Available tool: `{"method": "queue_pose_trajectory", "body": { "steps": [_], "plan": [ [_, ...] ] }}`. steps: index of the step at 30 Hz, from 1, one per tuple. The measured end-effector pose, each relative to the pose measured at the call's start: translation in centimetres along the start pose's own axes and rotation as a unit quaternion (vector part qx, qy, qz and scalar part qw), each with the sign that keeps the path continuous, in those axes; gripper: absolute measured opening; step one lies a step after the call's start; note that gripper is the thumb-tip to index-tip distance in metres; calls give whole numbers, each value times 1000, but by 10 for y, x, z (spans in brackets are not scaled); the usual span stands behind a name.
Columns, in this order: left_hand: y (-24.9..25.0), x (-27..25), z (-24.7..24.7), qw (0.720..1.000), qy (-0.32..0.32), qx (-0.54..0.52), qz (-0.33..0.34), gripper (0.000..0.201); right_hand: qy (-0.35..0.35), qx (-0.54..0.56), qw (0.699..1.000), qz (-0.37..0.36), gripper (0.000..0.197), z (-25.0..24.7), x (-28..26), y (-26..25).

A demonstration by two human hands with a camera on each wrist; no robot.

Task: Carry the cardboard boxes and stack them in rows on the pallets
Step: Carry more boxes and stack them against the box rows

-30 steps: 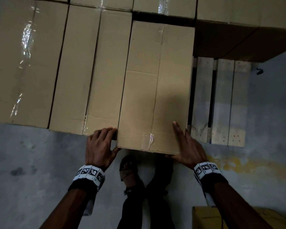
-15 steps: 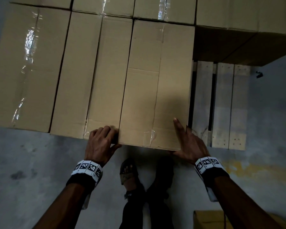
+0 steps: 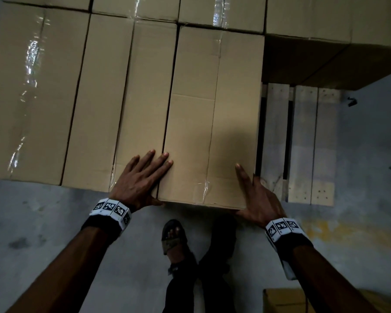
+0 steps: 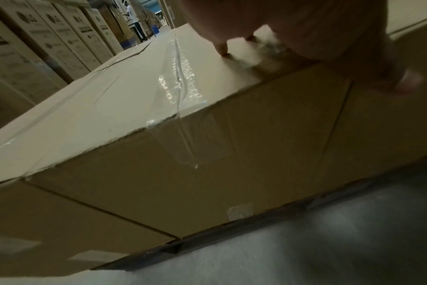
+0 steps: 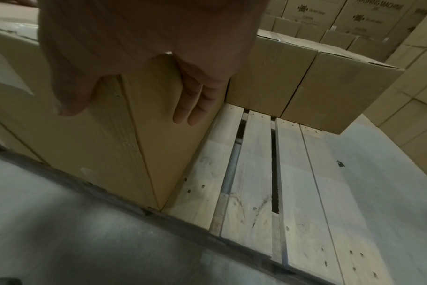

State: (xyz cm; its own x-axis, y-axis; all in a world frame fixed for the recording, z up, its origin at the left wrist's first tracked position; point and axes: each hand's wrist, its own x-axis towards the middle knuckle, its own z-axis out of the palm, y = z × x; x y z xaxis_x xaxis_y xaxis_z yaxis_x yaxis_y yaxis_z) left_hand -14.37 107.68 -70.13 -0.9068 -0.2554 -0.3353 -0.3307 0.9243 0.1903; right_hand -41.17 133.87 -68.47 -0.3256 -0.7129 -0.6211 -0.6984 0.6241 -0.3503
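Observation:
A long cardboard box (image 3: 212, 114) lies on the wooden pallet (image 3: 303, 143) at the right end of a row of like boxes (image 3: 95, 98). My left hand (image 3: 142, 177) lies flat with straight fingers on top, across the seam between this box and its left neighbour (image 3: 145, 98). My right hand (image 3: 255, 195) cups the box's near right corner: index finger on top, the other fingers (image 5: 193, 108) flat down the right side, thumb on the front face. In the left wrist view the taped front edge of the row (image 4: 178, 108) fills the frame.
Bare pallet slats (image 5: 293, 192) lie right of the box. A further row of boxes (image 3: 224, 14) stands behind, and two boxes (image 5: 305, 81) sit at the pallet's far right. My feet (image 3: 174, 240) stand on grey concrete floor. Another box (image 3: 284, 301) lies low right.
The box has slid away from me until its far end meets the back row. My left hand has come up from the front corner and now lies flat on top.

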Motion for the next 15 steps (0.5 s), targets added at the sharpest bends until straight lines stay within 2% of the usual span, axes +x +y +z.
{"method": "queue_pose_trajectory", "body": {
  "steps": [15],
  "plan": [
    [-7,4,1,999,3,1,32,131,-7,-7,1000,8,142,0,2,0]
  ]
}}
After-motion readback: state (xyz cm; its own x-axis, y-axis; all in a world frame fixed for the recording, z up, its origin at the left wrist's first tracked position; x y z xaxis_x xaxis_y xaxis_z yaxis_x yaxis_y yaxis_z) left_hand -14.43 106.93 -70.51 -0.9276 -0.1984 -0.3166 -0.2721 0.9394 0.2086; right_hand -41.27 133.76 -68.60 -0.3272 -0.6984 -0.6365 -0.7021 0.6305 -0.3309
